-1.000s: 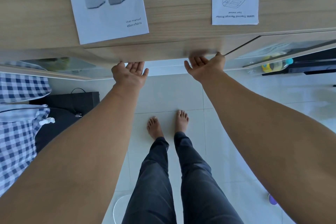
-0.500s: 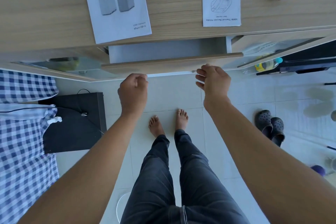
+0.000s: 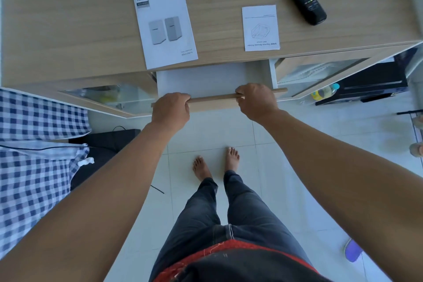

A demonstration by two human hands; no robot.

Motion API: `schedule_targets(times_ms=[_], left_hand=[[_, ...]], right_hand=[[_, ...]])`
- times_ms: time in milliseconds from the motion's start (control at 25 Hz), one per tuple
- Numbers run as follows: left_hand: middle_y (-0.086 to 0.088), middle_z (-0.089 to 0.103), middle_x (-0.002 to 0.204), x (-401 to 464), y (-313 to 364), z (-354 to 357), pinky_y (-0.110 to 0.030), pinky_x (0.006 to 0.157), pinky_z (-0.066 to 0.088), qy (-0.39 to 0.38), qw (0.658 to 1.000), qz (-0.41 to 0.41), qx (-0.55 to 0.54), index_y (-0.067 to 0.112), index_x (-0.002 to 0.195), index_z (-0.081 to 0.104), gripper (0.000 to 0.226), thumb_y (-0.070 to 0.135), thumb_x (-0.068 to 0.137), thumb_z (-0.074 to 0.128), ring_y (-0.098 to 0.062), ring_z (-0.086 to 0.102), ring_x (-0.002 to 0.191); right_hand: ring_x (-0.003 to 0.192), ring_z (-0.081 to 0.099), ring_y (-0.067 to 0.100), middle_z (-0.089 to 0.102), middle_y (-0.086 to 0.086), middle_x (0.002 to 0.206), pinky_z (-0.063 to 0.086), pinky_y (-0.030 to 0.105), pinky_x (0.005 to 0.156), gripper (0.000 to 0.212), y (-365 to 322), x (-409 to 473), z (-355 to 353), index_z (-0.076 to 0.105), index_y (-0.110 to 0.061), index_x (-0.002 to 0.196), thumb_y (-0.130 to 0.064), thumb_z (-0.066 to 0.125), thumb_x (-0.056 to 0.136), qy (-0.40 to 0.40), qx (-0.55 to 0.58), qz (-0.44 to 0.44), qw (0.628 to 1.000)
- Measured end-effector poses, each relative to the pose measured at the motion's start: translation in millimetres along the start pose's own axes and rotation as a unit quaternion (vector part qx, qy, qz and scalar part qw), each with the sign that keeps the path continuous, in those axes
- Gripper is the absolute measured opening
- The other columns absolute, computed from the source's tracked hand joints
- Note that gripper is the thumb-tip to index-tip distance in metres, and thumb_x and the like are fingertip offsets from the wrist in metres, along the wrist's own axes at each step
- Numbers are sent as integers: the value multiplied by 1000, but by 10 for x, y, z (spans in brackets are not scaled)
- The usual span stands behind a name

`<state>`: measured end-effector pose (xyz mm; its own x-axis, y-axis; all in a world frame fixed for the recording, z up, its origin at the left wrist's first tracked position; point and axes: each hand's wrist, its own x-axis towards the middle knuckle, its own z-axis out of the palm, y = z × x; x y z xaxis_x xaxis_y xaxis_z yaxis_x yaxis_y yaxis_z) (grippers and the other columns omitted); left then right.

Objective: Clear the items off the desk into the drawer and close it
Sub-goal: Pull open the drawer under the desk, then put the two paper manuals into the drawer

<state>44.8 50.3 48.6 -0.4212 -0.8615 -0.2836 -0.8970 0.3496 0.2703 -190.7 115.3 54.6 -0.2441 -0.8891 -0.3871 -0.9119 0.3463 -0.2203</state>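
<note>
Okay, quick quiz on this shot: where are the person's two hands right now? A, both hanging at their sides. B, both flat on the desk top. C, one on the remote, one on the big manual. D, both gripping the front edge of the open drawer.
D: the left hand and right hand both curl over the front panel of the open drawer.

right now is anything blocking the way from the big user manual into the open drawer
Nothing visible does. The large user manual lies at the desk's front edge, directly above the open drawer, whose visible interior looks bare. Both hands grip the drawer front.
</note>
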Motion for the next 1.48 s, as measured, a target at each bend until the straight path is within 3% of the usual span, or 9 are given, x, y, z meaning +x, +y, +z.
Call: schedule_targets(times_ms=[360,640,840,960,1040,1080,1120,1280,1480], left_hand=[[-2,61,60,-694,39,49,-25,47,32,-146,989,28,10,13,72,65,18,16,87,56,-23,57,59],[4,65,62,-1075,83,128,-27,57,43,-297,954,33,-21,21,76,74,19,40,73,72,-15,61,62],[3,73,73,-1119,68,169,-27,61,47,-322,946,30,-24,23,86,78,24,44,74,75,-17,67,72],[-2,59,61,-1067,87,94,-28,57,38,-349,935,18,-60,14,67,65,25,36,76,72,-18,50,56],[-2,41,60,-921,105,-29,-28,59,31,-306,940,-13,-152,14,61,41,31,26,79,64,-16,36,55],[0,51,65,-799,115,-125,-27,64,38,-243,952,-24,-185,26,64,57,20,24,83,63,-15,45,60],[3,67,80,-631,107,-209,-29,74,49,-156,967,-32,-199,21,92,77,14,24,88,63,-15,60,74],[-9,60,140,282,-9,-600,-42,100,49,105,990,-13,-93,10,137,58,50,21,88,65,-32,54,127],[-21,-1,167,910,-270,-558,-51,125,14,-49,990,7,130,5,158,7,98,19,84,70,-38,1,155]], right_hand=[[107,69,34,76,7,109,58,37,86,27,77,-801,205,76,-26,112,-36,67,89,-100,42,23,994],[107,69,26,75,-1,114,56,34,91,36,66,-1323,300,76,-35,115,-42,70,80,-208,45,32,976],[105,70,21,76,-5,115,55,31,90,42,95,-1412,336,75,-32,119,-46,72,79,-214,54,29,975],[98,69,18,76,-8,109,55,28,83,43,103,-1345,305,77,-30,114,-50,73,77,-231,49,12,972],[90,69,15,77,-11,101,55,26,76,40,114,-1304,288,79,-28,107,-52,72,75,-244,53,6,968],[87,70,14,78,-11,98,57,27,75,40,125,-1289,281,80,-26,103,-52,73,74,-249,59,5,967],[87,71,13,78,-10,99,59,28,78,39,137,-1266,276,80,-25,102,-52,74,74,-251,73,7,965],[102,73,9,78,-7,116,58,30,96,40,146,-1136,183,76,-22,118,-43,78,83,-213,164,36,962],[120,69,25,72,2,131,52,33,101,45,85,-644,-171,70,-19,130,-37,77,90,11,140,14,990]])
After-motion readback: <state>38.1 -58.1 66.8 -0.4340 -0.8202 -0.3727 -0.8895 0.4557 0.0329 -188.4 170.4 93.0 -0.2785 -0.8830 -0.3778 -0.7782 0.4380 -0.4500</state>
